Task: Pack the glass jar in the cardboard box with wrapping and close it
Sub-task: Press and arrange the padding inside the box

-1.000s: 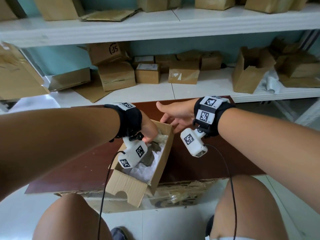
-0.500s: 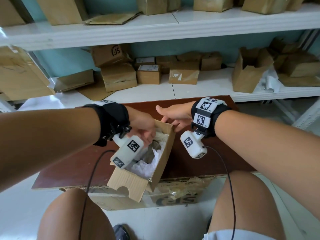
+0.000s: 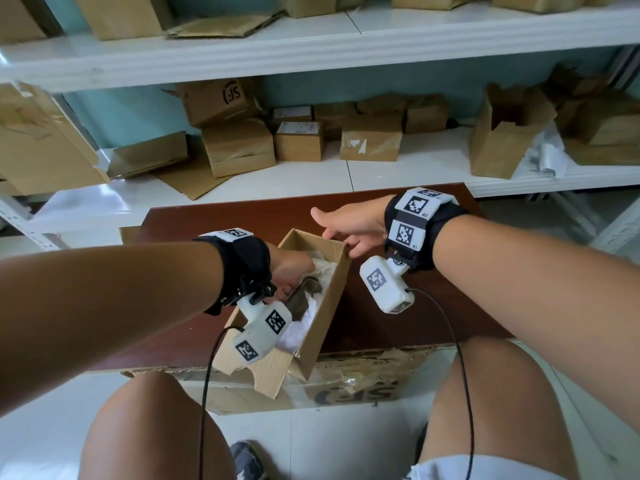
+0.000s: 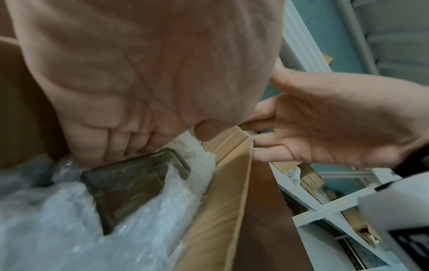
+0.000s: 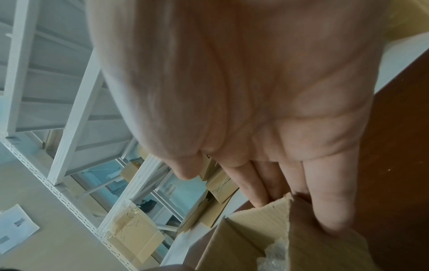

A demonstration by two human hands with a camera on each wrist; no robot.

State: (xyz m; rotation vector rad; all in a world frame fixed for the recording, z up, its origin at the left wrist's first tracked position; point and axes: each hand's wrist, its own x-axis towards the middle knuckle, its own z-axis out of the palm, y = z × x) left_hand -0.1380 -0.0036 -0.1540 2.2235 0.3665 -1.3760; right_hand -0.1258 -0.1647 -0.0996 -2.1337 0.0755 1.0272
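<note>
The glass jar [image 4: 137, 185] already lies in bubble wrapping [image 4: 58, 229] inside the open cardboard box [image 3: 322, 323] — left hand [image 3: 289, 271] fingers curled on it, right hand [image 3: 349, 225] fingers straight against the far corner — flaps not yet closed.

Soft, even daylight fills the head view, brightest on the white metal shelf [image 3: 398, 39] above the dark red-brown wooden desk [image 3: 398, 327], which shows a dull sheen and only faint shadows. Straight lines bow toward the edges. Both wrist views are dimmer, grainy and smeared; the near palms are out of focus.
</note>
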